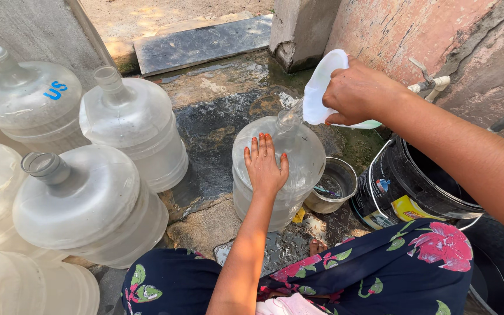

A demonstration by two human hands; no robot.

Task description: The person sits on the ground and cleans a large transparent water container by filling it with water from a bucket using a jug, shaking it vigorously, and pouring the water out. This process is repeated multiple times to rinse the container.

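Observation:
A large clear plastic water jug (298, 153) stands upright on the wet stone ground in the middle. My left hand (265, 166) lies flat on its shoulder, fingers spread. My right hand (357, 93) grips a white plastic mug (321, 87) tilted over the jug's neck, and water runs from it into the opening.
Several more clear jugs (138, 125) stand at the left. A small steel bowl (333, 185) sits right of the middle jug, beside a black bucket (406, 192). A tap (430, 84) sticks out of the pink wall. My floral-clothed knees (374, 274) are at the bottom.

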